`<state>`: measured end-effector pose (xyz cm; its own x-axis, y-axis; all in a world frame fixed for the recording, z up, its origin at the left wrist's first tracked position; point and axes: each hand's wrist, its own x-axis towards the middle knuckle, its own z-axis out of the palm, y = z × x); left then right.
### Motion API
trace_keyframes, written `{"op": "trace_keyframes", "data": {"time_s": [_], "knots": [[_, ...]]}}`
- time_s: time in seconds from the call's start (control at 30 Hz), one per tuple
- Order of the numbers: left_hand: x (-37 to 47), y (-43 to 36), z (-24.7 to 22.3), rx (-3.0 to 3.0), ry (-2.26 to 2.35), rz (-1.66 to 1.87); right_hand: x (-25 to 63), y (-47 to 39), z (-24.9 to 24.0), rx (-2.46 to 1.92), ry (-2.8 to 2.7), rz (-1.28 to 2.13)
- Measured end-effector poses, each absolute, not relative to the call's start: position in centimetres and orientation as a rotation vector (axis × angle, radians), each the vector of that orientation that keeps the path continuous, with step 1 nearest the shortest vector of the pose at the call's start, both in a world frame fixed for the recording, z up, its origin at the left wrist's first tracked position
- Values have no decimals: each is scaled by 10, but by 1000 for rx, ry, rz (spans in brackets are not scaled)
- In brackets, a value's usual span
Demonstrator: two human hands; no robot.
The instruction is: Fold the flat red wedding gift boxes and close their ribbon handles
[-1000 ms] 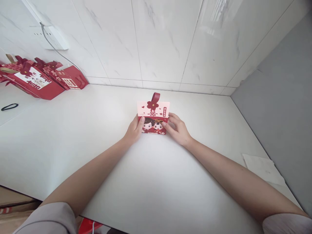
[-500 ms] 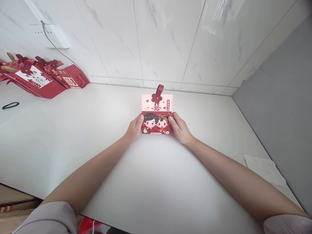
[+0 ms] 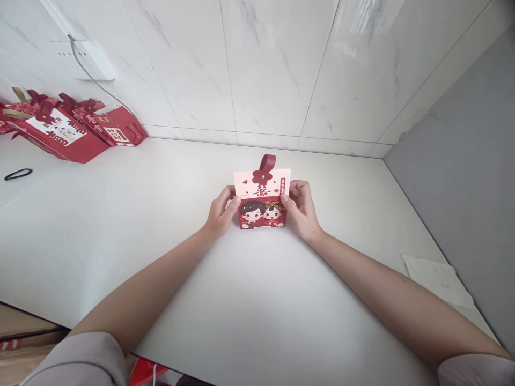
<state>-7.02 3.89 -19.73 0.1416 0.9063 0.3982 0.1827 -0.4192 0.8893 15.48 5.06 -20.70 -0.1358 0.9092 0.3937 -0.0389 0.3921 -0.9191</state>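
A small red and pink gift box (image 3: 263, 212) stands near the middle of the white table, with two cartoon faces on its red lower part and dark red characters on its pink top. A dark red strap loop (image 3: 267, 162) with a flower-shaped end rises from its top edge. My left hand (image 3: 223, 210) grips the box's left side, thumb on the front. My right hand (image 3: 301, 209) holds the right side, its thumb at the line between pink and red and its fingers behind the upper corner. The back of the box is hidden.
Several red gift boxes (image 3: 80, 139) stand against the tiled wall at the left. A black loop (image 3: 18, 174) lies near them. A grey cable (image 3: 96, 81) runs down from a wall socket. White paper (image 3: 436, 279) lies by the right edge of the table (image 3: 257, 300).
The box has come slightly nearer to me, and its top looks more tilted. Both hands have shifted their hold upward on its sides, the right fingers now behind the top corner.
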Motion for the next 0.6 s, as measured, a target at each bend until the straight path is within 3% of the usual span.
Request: {"op": "trace_keyframes", "data": {"time_s": [0.17, 0.43, 0.6], "knots": [[-71, 40, -194, 1683, 1106, 1299, 154, 55, -202, -776, -1382, 1189], [-73, 42, -193, 1694, 1154, 1340, 157, 62, -199, -815, -1365, 1196], [-72, 46, -196, 1604, 992, 1187, 158, 63, -199, -838, -1408, 1161]]}}
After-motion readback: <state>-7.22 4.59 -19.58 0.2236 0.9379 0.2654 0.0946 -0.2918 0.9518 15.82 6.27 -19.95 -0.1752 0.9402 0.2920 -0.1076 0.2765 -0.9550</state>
